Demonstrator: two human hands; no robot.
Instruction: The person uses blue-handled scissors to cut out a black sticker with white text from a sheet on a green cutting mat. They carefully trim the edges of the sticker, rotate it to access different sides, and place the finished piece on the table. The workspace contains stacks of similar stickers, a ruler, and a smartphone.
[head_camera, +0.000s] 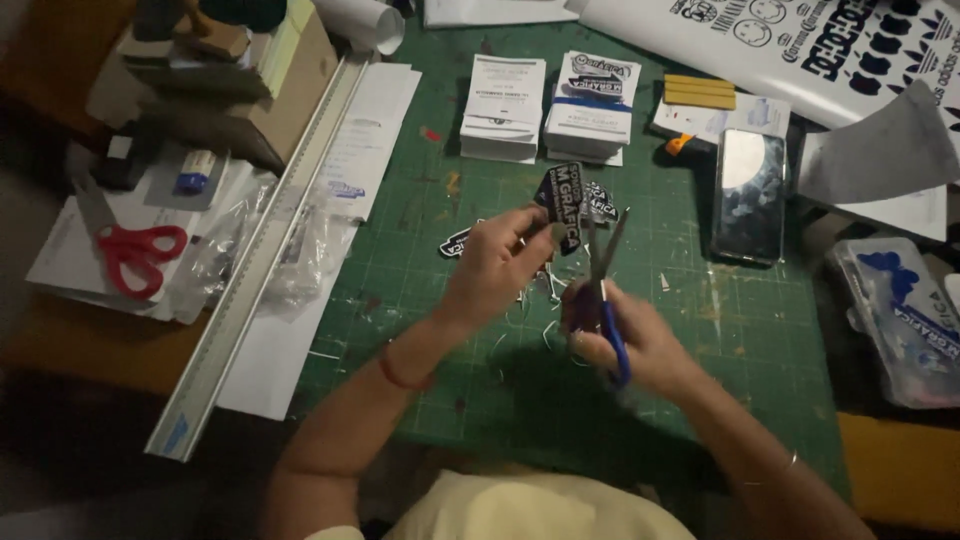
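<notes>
- The left hand (497, 262) is pinched shut on a small black sticker (566, 205) with white print. It holds the sticker up above the green cutting mat (750, 330), near the middle of the picture.
- The right hand (630, 335) is at about 4 o'clock from the sticker. Its fingers are curled through the blue handles of a pair of scissors (606, 290).
- The scissor blades are a little apart and point up to about 12 o'clock, just beside the sticker's right edge.
- Small white paper scraps (545, 290) lie on the mat under the hands.
- Two more black stickers lie flat on the mat, one (455, 243) at 9 o'clock from the held sticker and one (602, 200) just behind it.
- Two stacks of white cards (545, 105) sit at 12 o'clock.
- A dark phone (750, 195) lies at 3 o'clock.
- A long metal ruler (265, 250) lies at 9 o'clock, and red scissors (135, 255) lie farther left on white paper.
</notes>
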